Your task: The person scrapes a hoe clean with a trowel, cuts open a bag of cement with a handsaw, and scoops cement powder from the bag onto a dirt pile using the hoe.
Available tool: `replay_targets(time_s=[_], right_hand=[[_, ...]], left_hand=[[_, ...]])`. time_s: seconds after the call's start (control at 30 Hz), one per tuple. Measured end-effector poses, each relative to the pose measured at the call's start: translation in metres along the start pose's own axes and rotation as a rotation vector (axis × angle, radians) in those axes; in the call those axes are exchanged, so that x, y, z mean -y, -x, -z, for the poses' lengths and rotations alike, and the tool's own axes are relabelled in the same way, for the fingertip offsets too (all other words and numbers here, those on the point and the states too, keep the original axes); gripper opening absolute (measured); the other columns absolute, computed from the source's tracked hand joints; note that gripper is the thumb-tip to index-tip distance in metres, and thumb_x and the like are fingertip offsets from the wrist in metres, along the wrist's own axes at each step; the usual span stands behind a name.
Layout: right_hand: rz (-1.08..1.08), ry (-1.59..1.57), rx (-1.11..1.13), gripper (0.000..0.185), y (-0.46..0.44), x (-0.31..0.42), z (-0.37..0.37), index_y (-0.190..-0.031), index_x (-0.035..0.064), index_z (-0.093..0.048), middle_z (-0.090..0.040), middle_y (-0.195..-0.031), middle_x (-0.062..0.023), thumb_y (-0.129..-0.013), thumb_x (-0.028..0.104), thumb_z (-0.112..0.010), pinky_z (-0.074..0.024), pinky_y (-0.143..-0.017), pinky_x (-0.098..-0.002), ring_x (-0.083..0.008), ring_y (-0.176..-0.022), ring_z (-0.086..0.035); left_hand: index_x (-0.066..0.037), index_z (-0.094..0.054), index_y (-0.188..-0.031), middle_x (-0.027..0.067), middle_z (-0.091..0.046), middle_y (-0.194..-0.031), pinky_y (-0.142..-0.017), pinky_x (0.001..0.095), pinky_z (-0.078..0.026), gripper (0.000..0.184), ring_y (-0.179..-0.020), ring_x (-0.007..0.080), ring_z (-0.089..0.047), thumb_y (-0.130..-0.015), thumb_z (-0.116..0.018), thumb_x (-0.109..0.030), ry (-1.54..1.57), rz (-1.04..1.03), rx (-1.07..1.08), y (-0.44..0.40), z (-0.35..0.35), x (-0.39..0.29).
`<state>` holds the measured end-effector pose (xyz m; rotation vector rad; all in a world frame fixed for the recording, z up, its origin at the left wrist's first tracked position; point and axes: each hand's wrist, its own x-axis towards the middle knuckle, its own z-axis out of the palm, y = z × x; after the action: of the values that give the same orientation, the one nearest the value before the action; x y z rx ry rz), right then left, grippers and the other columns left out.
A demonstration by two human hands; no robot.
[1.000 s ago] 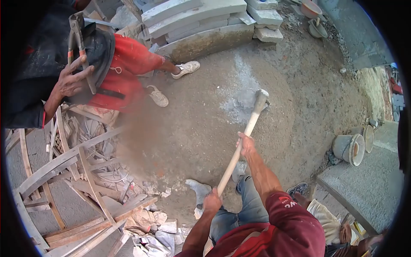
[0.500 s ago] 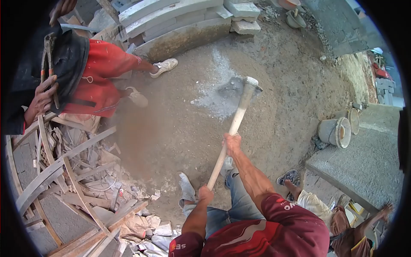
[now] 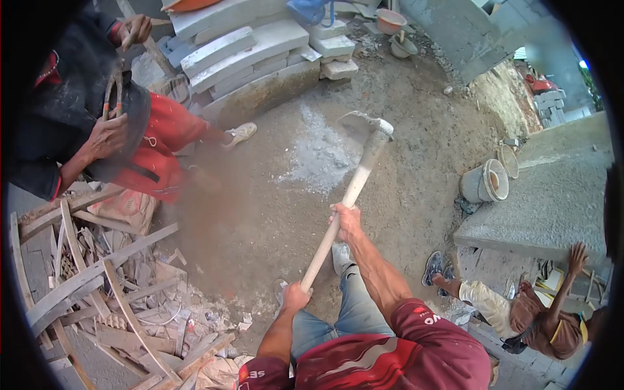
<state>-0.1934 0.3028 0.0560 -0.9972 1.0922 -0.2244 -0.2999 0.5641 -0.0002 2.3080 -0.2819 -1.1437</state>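
Observation:
A hoe with a long pale wooden handle point(image 3: 356, 179) stretches away from me over the ground. Near the butt of the handle, my left hand point(image 3: 296, 298) is wrapped round the wood. Farther up, about mid-handle, my right hand point(image 3: 346, 222) is closed on it. The hoe's metal blade point(image 3: 356, 117) hangs at the far end, beside and partly over a patch of pale grey powder point(image 3: 318, 153) spread on brown, gritty soil point(image 3: 416, 153). Whether the blade touches the ground I cannot tell.
At the left a person in red trousers point(image 3: 166, 123) holds pincers point(image 3: 113, 94). Broken timber point(image 3: 97, 260) lies below. Stacked concrete pieces point(image 3: 260, 49) stand at the back. Buckets point(image 3: 478, 185) sit by a concrete slab point(image 3: 539, 214), with another person point(image 3: 539, 318) nearby.
The hoe's blade has come up out of the grey powder and shows plainly. Both hands keep their grip. My view has shifted, and the person at left has raised the pincers slightly.

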Motion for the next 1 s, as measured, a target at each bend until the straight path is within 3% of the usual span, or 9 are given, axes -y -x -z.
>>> replay_targets(time_s=[0.07,0.17,0.3,0.47,0.53,0.7,0.77,0.87,1.0], right_hand=[[-0.123,-0.232,0.048,0.019,0.028,0.000,0.001,-0.080,0.0051,-0.048,-0.049,-0.061,-0.0056,-0.070,0.006,-0.064,-0.0466,-0.045,-0.0334,-0.0177,-0.047,-0.049],[-0.211,-0.511,0.126,0.026,0.088,-0.014,0.020,-0.083,0.0035,-0.048,-0.051,-0.065,-0.0079,-0.070,0.012,-0.069,-0.0485,-0.049,-0.0363,-0.0197,-0.052,-0.053],[-0.210,-0.756,-0.117,0.031,0.174,-0.049,0.042,-0.086,0.0079,-0.045,-0.047,-0.066,-0.0076,-0.075,0.026,-0.068,-0.0458,-0.055,-0.0406,-0.0229,-0.058,-0.051],[-0.279,-1.082,-0.409,0.037,0.239,-0.153,0.101,-0.091,0.0109,-0.044,-0.044,-0.066,-0.0074,-0.071,0.028,-0.070,-0.0433,-0.053,-0.0432,-0.0236,-0.055,-0.047],[-0.241,-1.157,-0.498,0.035,0.284,-0.187,0.125,-0.088,0.0101,-0.040,-0.040,-0.064,-0.0071,-0.076,0.032,-0.065,-0.0422,-0.058,-0.0424,-0.0237,-0.057,-0.044],[-0.168,-1.398,-0.749,0.029,0.383,-0.274,0.184,-0.082,0.0129,-0.040,-0.039,-0.065,-0.0037,-0.073,0.028,-0.062,-0.0388,-0.060,-0.0414,-0.0216,-0.056,-0.040],[-0.148,-1.494,-0.843,0.026,0.423,-0.284,0.199,-0.080,0.0135,-0.040,-0.038,-0.064,-0.0021,-0.073,0.027,-0.061,-0.0377,-0.059,-0.0392,-0.0193,-0.055,-0.039],[-0.116,-1.631,-0.962,0.024,0.474,-0.296,0.214,-0.076,0.0145,-0.039,-0.038,-0.063,-0.0001,-0.072,0.025,-0.060,-0.0375,-0.060,-0.0371,-0.0166,-0.053,-0.038],[0.003,-1.764,-1.001,0.021,0.526,-0.310,0.226,-0.073,0.0139,-0.039,-0.038,-0.061,-0.0002,-0.074,0.023,-0.058,-0.0378,-0.061,-0.0365,-0.0160,-0.054,-0.039]], left_hand=[[-0.003,-0.059,-0.092,0.0205,-0.063,-0.083,-0.074,0.0451,-0.048,0.036,-0.083,0.0378,-0.060,-0.069,-0.069,-0.030,0.027,-0.160,-0.030,0.045,0.047,-0.012],[-0.002,-0.060,-0.091,0.0223,-0.062,-0.084,-0.073,0.0450,-0.048,0.037,-0.083,0.0387,-0.060,-0.070,-0.067,-0.032,-0.268,-0.124,0.015,0.114,0.102,-0.002],[0.001,-0.060,-0.090,0.0229,-0.062,-0.085,-0.073,0.0451,-0.048,0.041,-0.083,0.0387,-0.060,-0.072,-0.064,-0.036,-0.589,-0.190,0.175,0.173,0.169,0.009],[-0.004,-0.062,-0.091,0.0207,-0.063,-0.084,-0.072,0.0444,-0.049,0.036,-0.081,0.0368,-0.061,-0.072,-0.063,-0.035,-0.933,-0.380,0.353,0.203,0.205,-0.022],[-0.006,-0.062,-0.091,0.0197,-0.064,-0.084,-0.071,0.0440,-0.049,0.034,-0.080,0.0362,-0.062,-0.072,-0.062,-0.034,-1.012,-0.435,0.373,0.201,0.203,-0.027],[-0.010,-0.060,-0.093,0.0175,-0.064,-0.082,-0.067,0.0447,-0.049,0.025,-0.079,0.0347,-0.062,-0.074,-0.057,-0.026,-1.214,-0.805,0.683,0.194,0.156,-0.037],[-0.009,-0.059,-0.089,0.0162,-0.064,-0.081,-0.065,0.0448,-0.049,0.018,-0.078,0.0344,-0.062,-0.075,-0.054,-0.020,-1.239,-0.916,0.744,0.194,0.130,-0.036],[-0.008,-0.058,-0.088,0.0197,-0.063,-0.076,-0.062,0.0472,-0.048,0.020,-0.074,0.0375,-0.061,-0.079,-0.048,-0.022,-1.281,-1.101,0.850,0.215,0.100,-0.061],[-0.006,-0.056,-0.083,0.0169,-0.062,-0.070,-0.058,0.0460,-0.048,0.021,-0.068,0.0360,-0.061,-0.074,-0.056,-0.026,-1.405,-1.262,0.861,0.261,0.072,-0.107]])
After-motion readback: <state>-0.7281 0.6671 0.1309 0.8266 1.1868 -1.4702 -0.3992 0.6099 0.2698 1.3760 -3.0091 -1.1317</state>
